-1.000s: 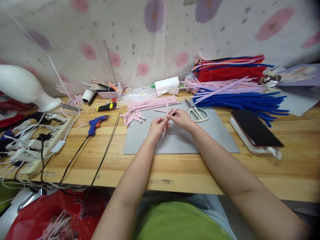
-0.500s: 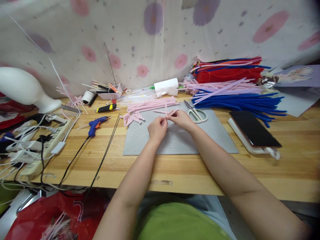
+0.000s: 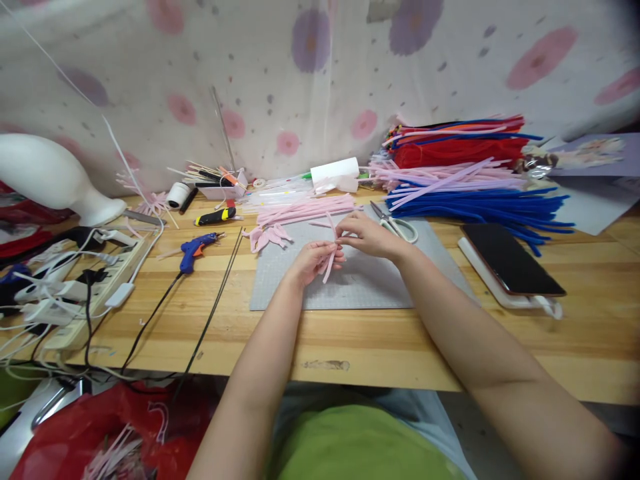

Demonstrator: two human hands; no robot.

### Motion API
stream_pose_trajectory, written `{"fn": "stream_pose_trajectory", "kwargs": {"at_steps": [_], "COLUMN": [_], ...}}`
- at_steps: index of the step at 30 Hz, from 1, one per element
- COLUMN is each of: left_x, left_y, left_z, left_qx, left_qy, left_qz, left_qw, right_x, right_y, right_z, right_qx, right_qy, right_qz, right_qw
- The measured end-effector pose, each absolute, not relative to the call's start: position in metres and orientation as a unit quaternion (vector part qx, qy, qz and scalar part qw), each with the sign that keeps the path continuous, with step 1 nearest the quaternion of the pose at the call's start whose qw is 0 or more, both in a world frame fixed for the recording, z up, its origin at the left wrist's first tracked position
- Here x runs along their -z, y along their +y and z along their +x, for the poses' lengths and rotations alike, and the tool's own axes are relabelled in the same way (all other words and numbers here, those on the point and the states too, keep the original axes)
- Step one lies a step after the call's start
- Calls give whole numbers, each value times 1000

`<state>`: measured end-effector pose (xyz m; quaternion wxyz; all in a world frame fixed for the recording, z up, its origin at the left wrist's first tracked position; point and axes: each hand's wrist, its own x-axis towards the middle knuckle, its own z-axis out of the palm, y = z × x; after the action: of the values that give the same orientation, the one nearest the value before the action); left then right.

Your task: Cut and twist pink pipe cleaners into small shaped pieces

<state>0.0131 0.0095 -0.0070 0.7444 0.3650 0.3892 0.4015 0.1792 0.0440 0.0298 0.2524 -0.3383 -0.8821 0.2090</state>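
Observation:
Above the grey cutting mat, my left hand pinches a pink pipe cleaner between thumb and fingers. One end of it points down toward me, and another pink length rises between the hands. My right hand has its fingers closed on the upper part of the pink strands, right beside the left fingertips. Scissors with pale green handles lie behind my right wrist, partly covered. Shaped pink pieces rest on the mat's left corner, and a bundle of pink pipe cleaners lies along its back edge.
Blue pipe cleaners and red ones are piled at the back right. A phone sits on a white power bank. To the left are a blue glue gun, a yellow-black utility knife, thin dark stems and a power strip.
The pink pipe cleaner has turned, so an end now hangs down below my left fingers. My right hand has rolled over it with its fingers more extended, and the left palm has turned upward.

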Motion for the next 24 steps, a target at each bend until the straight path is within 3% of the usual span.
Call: {"fn": "stream_pose_trajectory", "kwargs": {"at_steps": [4, 7, 11, 14, 16, 18, 22, 24], "left_x": [4, 3, 4, 7, 9, 11, 11, 9], "left_y": [11, 10, 6, 4, 4, 5, 10, 12], "left_z": [15, 20, 25, 28, 28, 27, 20, 16], "left_qx": [-425, -463, -446, -411, -424, -457, -480, -470], "left_qy": [420, 490, 579, 584, 583, 577, 493, 430], "left_qz": [381, 477, 638, 682, 672, 633, 454, 379], "left_qw": [706, 564, 243, 155, 166, 241, 566, 672], "right_x": [-39, -37, -26, -23, -27, -33, -46, -49], "right_y": [45, 48, 53, 57, 61, 65, 72, 71], "right_z": [173, 165, 157, 157, 162, 173, 193, 195], "right_qx": [-146, -135, -252, -387, -453, -479, -478, -464], "right_qy": [-904, -887, -802, -731, -707, -707, -704, -736], "right_qz": [-352, -403, -506, -520, -504, -486, -446, -400], "right_qw": [195, 179, 193, 215, 204, 187, 277, 289]}}
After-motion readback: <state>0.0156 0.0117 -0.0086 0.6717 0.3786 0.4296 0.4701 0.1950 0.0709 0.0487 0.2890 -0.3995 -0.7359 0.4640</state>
